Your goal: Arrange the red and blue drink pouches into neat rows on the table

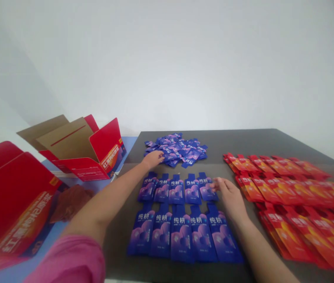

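Observation:
Two neat rows of blue pouches (181, 216) lie side by side on the dark table (243, 141) in front of me. My left hand (153, 158) reaches far forward and touches the near edge of a loose pile of blue pouches (176, 148); whether it grips one cannot be told. My right hand (228, 192) rests palm down at the right end of the far row, fingertips on the last pouch (206, 188) there. A pink sleeve covers my left upper arm.
Several overlapping rows of red pouches (290, 192) cover the table's right side. An open red and brown cardboard box (81, 147) stands at the left on a blue surface. A second red box (10, 200) lies nearer, at the far left.

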The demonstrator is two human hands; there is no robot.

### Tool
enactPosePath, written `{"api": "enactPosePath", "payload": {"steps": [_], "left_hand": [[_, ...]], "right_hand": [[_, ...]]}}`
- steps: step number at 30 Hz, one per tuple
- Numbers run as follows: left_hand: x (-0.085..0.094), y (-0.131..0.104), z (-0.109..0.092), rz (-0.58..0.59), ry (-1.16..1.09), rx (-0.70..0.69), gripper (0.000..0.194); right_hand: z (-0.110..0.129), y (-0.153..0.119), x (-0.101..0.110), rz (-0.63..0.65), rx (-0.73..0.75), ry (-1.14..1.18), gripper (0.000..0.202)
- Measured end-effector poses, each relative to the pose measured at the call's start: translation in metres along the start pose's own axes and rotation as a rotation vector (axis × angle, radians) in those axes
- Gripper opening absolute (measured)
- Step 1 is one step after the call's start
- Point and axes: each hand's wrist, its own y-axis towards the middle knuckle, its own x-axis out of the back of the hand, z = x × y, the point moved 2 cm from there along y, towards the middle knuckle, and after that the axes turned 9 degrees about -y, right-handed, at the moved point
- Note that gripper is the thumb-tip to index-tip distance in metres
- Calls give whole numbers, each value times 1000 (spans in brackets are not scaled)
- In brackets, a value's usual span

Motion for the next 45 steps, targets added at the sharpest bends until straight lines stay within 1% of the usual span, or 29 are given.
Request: {"api": "enactPosePath", "payload": {"steps": [2, 4, 6, 8, 11, 14, 17, 19, 20, 22, 23, 24, 25, 26, 27, 28, 29, 30, 31, 33, 35, 36, 38, 39, 41, 43, 45], "left_hand": [[-9, 12, -15, 14, 41, -45, 34], [-19, 18, -27, 18, 93, -66, 37], [-25, 21, -34, 15, 144, -73, 36], [-27, 23, -37, 4, 190, -79, 31], [-17, 22, -37, -31, 246, -89, 27], [5, 13, -40, -94, 293, -97, 31], [24, -10, -55, -152, 322, -119, 34], [29, -35, -74, -172, 335, -179, 33], [29, -49, -86, -182, 344, -237, 32], [24, -79, -111, -220, 372, -430, 31], [21, -94, -122, -232, 378, -524, 31], [18, -108, -131, -235, 373, -602, 32], [15, -120, -137, -234, 353, -651, 32], [14, -130, -139, -231, 316, -673, 32], [15, -138, -138, -231, 260, -667, 32], [17, -144, -132, -240, 187, -634, 32], [20, -148, -122, -263, 100, -571, 33], [23, -151, -109, -297, 8, -479, 34], [25, -152, -92, -335, -85, -359, 34], [23, -154, -52, -396, -256, -50, 36], [10, -156, -16, -385, -404, 237, 39], [1, -157, -3, -367, -438, 310, 41], [-20, -159, 14, -335, -480, 379, 44], [-29, -161, 18, -325, -490, 382, 45], [-43, -164, 20, -319, -515, 373, 46], [-50, -167, 18, -319, -535, 341, 43], [-52, -168, 16, -324, -547, 304, 39]], "right_hand": [[3, -3, 0, 23, 5, -18, 48], [6, -4, 0, 36, 0, -18, 49], [8, -5, 0, 46, -1, -13, 50], [10, -5, 1, 46, 4, -13, 50], [11, -5, 2, 37, 16, -15, 49], [9, -4, 2, 52, 19, -15, 49], [12, -5, -2, 135, -25, 46, 47], [23, -8, -10, 249, -96, 169, 46], [31, -11, -16, 314, -135, 242, 46], [51, -16, -30, 425, -194, 367, 44], [61, -18, -38, 457, -210, 408, 42], [69, -19, -46, 462, -219, 429, 38], [75, -19, -53, 443, -227, 434, 34], [79, -18, -60, 416, -232, 427, 29], [81, -15, -66, 388, -233, 407, 25], [81, -12, -71, 366, -229, 379, 21], [80, -8, -76, 360, -222, 338, 17], [78, -4, -80, 369, -215, 290, 14], [75, 1, -84, 389, -210, 239, 13], [70, 7, -92, 438, -212, 146, 14], [66, 9, -103, 507, -212, 85, 20], [64, 9, -108, 541, -206, 61, 22], [63, 8, -120, 604, -184, -5, 23], [62, 7, -125, 630, -169, -44, 24], [61, 6, -135, 674, -137, -133, 24], [59, 5, -143, 710, -104, -231, 25], [59, 6, -150, 733, -70, -344, 27]]}}
